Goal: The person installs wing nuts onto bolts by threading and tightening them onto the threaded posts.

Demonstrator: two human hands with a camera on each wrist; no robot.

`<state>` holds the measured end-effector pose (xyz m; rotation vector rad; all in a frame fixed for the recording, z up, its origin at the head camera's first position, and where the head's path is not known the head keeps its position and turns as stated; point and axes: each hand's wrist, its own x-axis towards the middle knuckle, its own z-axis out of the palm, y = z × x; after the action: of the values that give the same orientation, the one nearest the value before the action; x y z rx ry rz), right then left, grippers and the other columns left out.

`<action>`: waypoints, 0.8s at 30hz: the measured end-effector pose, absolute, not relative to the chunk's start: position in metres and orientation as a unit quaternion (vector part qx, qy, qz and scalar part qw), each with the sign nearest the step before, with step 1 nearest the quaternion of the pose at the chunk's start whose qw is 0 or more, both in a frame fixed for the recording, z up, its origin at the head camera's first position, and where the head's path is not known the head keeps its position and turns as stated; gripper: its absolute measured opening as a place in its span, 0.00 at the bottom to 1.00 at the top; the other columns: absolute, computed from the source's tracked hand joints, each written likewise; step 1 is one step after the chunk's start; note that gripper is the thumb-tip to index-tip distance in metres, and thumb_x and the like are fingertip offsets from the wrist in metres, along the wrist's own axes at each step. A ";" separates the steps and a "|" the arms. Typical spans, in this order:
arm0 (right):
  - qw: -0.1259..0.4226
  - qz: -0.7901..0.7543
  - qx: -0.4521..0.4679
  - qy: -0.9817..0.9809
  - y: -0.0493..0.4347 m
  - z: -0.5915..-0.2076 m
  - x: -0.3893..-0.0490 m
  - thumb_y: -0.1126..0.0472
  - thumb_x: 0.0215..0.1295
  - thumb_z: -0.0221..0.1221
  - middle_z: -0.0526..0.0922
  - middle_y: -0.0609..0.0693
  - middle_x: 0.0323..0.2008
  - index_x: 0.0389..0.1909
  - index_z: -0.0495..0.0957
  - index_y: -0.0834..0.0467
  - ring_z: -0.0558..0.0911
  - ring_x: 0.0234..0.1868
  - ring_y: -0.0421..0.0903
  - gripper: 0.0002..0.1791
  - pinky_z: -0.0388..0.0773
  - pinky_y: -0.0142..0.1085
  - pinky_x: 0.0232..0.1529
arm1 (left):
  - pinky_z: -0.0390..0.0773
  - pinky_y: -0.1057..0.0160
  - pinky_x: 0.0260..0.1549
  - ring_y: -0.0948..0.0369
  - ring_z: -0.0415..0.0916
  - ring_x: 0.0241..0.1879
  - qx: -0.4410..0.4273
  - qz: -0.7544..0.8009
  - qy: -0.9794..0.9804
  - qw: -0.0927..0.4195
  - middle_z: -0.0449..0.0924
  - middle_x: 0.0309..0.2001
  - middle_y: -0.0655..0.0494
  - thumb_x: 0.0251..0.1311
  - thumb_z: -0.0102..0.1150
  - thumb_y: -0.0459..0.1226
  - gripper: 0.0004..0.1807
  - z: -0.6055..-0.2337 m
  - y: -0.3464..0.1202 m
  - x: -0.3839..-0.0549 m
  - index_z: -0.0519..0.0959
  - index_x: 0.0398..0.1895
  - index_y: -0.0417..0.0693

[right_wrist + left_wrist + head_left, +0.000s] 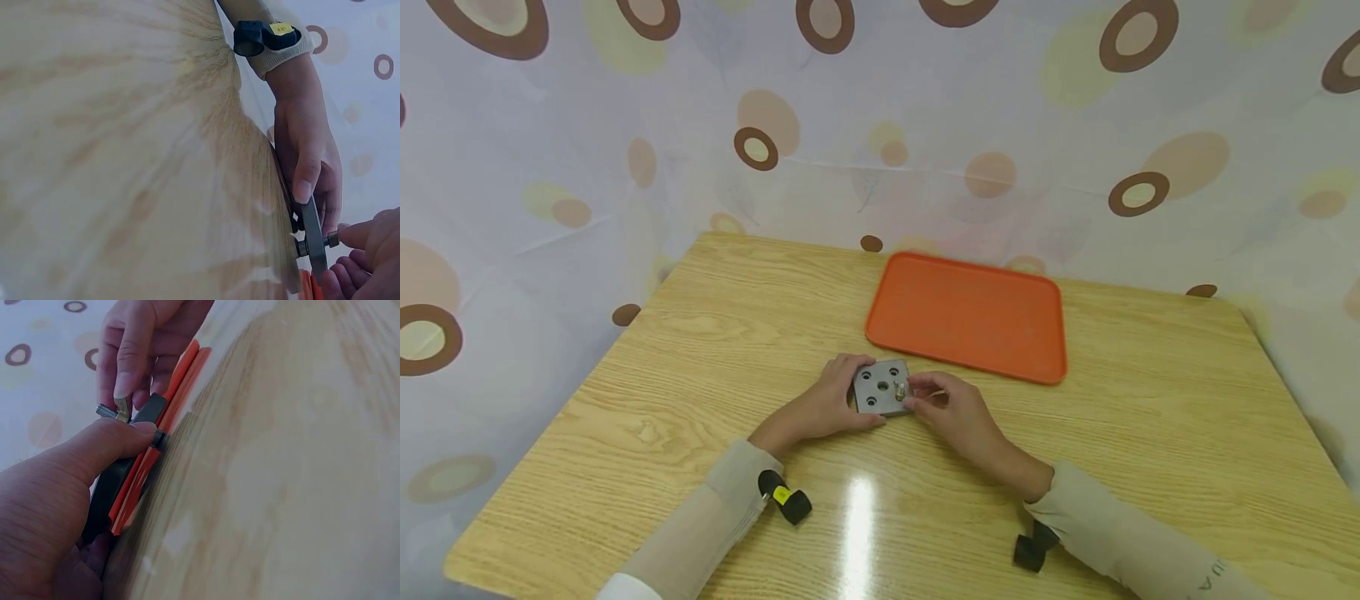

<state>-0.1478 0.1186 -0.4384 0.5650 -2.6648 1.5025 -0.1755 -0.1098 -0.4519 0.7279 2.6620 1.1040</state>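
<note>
A grey square metal plate (883, 403) with several round holes is held just above or on the table in the head view. My left hand (833, 402) grips its left side, thumb along the near edge and fingers at the far edge. At the plate's right side, my right hand (961, 412) pinches a small brass-and-grey metal fitting (900, 391) between thumb and fingertips. In the right wrist view the fitting's round end (332, 239) stands up from the plate's face (314, 234). How deep it sits in a hole is hidden.
An orange tray (970, 312) lies on the wooden table (722, 333) just beyond the hands. Patterned cloth (925, 108) hangs behind and beside the table. Dark wrist cameras (793, 504) are strapped at both sleeves.
</note>
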 end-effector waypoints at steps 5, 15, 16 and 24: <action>0.016 0.491 0.196 -0.848 0.116 -0.439 -0.149 0.62 0.55 0.65 0.80 0.50 0.43 0.50 0.77 0.62 0.79 0.40 0.44 0.20 0.75 0.33 0.41 | 0.64 0.58 0.48 0.59 0.59 0.49 0.244 0.369 0.893 0.083 0.60 0.58 0.53 0.45 0.68 0.56 0.48 -0.452 -0.110 -0.176 0.58 0.67 0.50; 0.030 0.472 0.218 -0.854 0.111 -0.435 -0.149 0.62 0.54 0.66 0.79 0.50 0.38 0.48 0.77 0.63 0.77 0.37 0.43 0.20 0.76 0.34 0.39 | 0.64 0.58 0.47 0.59 0.59 0.49 0.244 0.370 0.892 0.087 0.60 0.58 0.53 0.45 0.68 0.56 0.47 -0.451 -0.110 -0.176 0.58 0.67 0.50; 0.029 0.472 0.217 -0.854 0.110 -0.434 -0.149 0.62 0.54 0.66 0.79 0.50 0.38 0.48 0.77 0.63 0.77 0.37 0.43 0.20 0.76 0.34 0.39 | 0.64 0.58 0.47 0.59 0.59 0.49 0.243 0.371 0.892 0.089 0.60 0.58 0.53 0.45 0.67 0.56 0.47 -0.451 -0.110 -0.176 0.58 0.67 0.51; 0.031 0.475 0.218 -0.852 0.112 -0.436 -0.149 0.61 0.53 0.67 0.79 0.49 0.38 0.48 0.77 0.62 0.78 0.38 0.43 0.20 0.76 0.34 0.39 | 0.64 0.59 0.47 0.59 0.59 0.49 0.242 0.371 0.892 0.088 0.59 0.58 0.54 0.45 0.68 0.55 0.47 -0.451 -0.110 -0.176 0.58 0.66 0.51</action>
<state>-0.1488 0.1119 -0.4356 0.6733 -2.6259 1.4628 -0.1755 -0.1100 -0.4508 0.7215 2.6569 1.1035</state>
